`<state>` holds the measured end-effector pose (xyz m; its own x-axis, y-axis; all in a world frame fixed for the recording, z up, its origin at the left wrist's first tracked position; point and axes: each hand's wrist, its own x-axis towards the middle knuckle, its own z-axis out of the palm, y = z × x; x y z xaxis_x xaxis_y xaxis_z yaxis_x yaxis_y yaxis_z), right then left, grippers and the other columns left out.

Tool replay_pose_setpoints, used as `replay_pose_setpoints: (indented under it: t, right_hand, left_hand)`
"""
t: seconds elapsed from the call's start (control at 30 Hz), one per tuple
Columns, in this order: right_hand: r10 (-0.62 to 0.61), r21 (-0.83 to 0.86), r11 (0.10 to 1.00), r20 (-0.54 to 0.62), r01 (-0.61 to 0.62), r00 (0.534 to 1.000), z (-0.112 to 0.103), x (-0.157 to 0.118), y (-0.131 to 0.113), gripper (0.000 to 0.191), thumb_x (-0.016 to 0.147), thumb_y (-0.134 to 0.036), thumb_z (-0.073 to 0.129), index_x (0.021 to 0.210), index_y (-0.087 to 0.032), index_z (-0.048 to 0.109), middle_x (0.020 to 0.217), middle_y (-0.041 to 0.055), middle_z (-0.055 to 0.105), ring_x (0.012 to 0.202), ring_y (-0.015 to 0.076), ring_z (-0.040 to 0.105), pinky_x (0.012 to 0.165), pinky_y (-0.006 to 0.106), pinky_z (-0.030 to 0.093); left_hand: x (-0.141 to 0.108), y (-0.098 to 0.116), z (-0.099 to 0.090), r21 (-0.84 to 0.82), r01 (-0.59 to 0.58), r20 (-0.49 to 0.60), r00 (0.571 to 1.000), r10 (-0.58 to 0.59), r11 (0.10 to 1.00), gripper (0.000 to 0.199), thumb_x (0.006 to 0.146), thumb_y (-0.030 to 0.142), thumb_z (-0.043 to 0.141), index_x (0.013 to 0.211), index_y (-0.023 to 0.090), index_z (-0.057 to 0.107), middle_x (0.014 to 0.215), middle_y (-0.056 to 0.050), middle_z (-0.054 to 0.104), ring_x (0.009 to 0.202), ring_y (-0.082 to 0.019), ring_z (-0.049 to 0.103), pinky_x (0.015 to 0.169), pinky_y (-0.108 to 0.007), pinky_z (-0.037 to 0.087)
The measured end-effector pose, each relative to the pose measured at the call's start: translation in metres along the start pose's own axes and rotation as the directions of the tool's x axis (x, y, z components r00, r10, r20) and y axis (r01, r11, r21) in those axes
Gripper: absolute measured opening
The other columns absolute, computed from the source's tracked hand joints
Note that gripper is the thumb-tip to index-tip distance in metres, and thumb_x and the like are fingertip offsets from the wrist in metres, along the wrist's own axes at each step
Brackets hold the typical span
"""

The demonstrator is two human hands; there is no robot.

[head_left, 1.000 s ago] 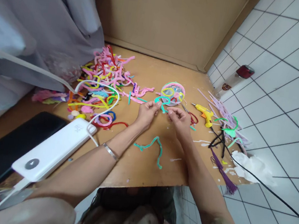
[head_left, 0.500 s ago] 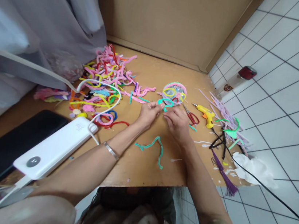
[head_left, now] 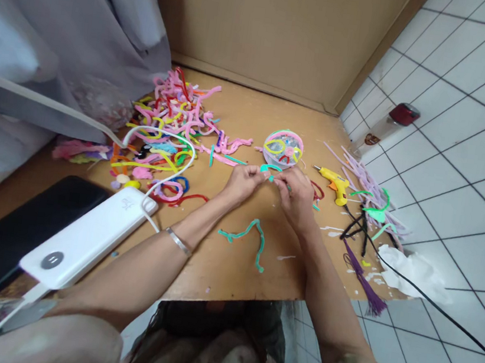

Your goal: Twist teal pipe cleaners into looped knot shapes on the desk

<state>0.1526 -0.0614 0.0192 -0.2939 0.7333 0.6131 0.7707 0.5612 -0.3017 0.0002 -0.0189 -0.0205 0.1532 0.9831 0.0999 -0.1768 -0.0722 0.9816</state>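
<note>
Between my two hands is a teal pipe cleaner (head_left: 273,167), bent into a curve. My left hand (head_left: 245,182) pinches it from the left, thumb against fingers. From the right, my right hand (head_left: 297,193) closes its fingertips on the same piece, hiding part of it. Just beyond the hands stands a round container (head_left: 283,149) with pink, yellow and red pipe cleaner shapes on it. Another bent teal pipe cleaner (head_left: 248,233) lies on the table in front of me. Red-handled scissors (head_left: 318,190) are partly hidden behind my right hand.
A tangled heap of colourful pipe cleaners (head_left: 180,108) lies at the back left. A white power bank (head_left: 87,238) with a cable sits near a black slab (head_left: 16,235). On the right are a yellow glue gun (head_left: 334,183), lilac pipe cleaners (head_left: 362,176), a purple tassel (head_left: 361,277) and crumpled tissue (head_left: 411,272).
My right hand has shifted slightly up and now covers more of the scissors. The teal curve between the hands shows less open than before. The view has tilted a little.
</note>
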Motion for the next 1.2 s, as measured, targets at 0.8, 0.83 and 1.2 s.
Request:
replay_pose_setpoints:
  t: [0.8, 0.83, 1.2]
  right_hand:
    - [0.43, 0.592, 0.69, 0.13, -0.418, 0.894, 0.001, 0.004, 0.016, 0.023, 0.073, -0.039, 0.073, 0.073, -0.018, 0.063, 0.065, -0.0015, 0.061, 0.06, 0.0118, 0.054, 0.057, 0.025, 0.043]
    - [0.434, 0.589, 0.693, 0.118, -0.415, 0.893, 0.002, 0.004, 0.016, 0.023, 0.073, -0.04, 0.073, 0.073, -0.019, 0.063, 0.064, -0.0016, 0.061, 0.059, 0.0117, 0.054, 0.056, 0.025, 0.043]
    - [0.492, 0.603, 0.696, -0.006, -0.389, 0.871, 0.01, 0.003, 0.007, 0.018, 0.072, -0.036, 0.069, 0.071, -0.019, 0.063, 0.064, -0.0009, 0.064, 0.056, 0.0116, 0.057, 0.055, 0.024, 0.047]
  left_hand:
    - [-0.011, 0.011, 0.003, 0.239, -0.185, 0.42, 0.905, 0.07, 0.953, 0.048, 0.084, 0.056, 0.057, 0.058, 0.019, 0.039, 0.056, 0.005, 0.029, 0.053, -0.008, 0.026, 0.053, -0.025, 0.019]
    - [-0.011, 0.01, 0.003, 0.237, -0.183, 0.428, 0.901, 0.067, 0.954, 0.049, 0.085, 0.058, 0.055, 0.059, 0.019, 0.04, 0.056, 0.005, 0.03, 0.054, -0.009, 0.027, 0.053, -0.025, 0.02]
    - [-0.012, 0.009, 0.009, 0.274, -0.174, 0.318, 0.944, 0.082, 0.946, 0.036, 0.077, 0.045, 0.065, 0.062, 0.017, 0.047, 0.06, 0.005, 0.037, 0.058, -0.009, 0.033, 0.055, -0.023, 0.025]
